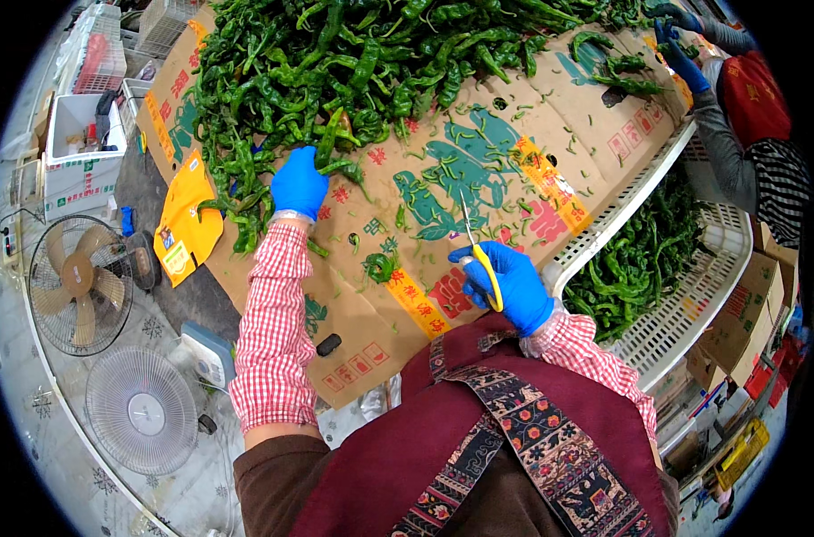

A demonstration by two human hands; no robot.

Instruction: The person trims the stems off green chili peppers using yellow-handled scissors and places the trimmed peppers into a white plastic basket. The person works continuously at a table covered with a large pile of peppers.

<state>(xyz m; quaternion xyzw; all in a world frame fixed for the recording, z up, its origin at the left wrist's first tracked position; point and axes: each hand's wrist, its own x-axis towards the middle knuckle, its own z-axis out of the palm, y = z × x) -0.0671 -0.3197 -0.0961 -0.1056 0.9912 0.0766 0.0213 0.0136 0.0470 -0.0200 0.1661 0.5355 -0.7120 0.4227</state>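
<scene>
My left hand (299, 185), in a blue glove, is closed at the near edge of a big heap of long green peppers (362, 76). Green peppers (334, 132) stick out beside its curled fingers, which are mostly hidden behind the back of the hand. My right hand (513, 288), gloved in blue too, grips a pair of scissors (488, 273) with yellow handles; the thin blades point away from me over the cardboard (371, 233). Cut stems and small pepper bits (461, 161) lie scattered across that printed cardboard. Apart from the heap, a few peppers (626, 76) lie at the far right.
A white slatted crate (729, 242) of green peppers stands below the cardboard's right edge. Across the table, a co-worker's blue-gloved hands (680, 54) are at the far right. On the left are a yellow bag (188, 219), two fans (76, 276) and a white box (83, 170).
</scene>
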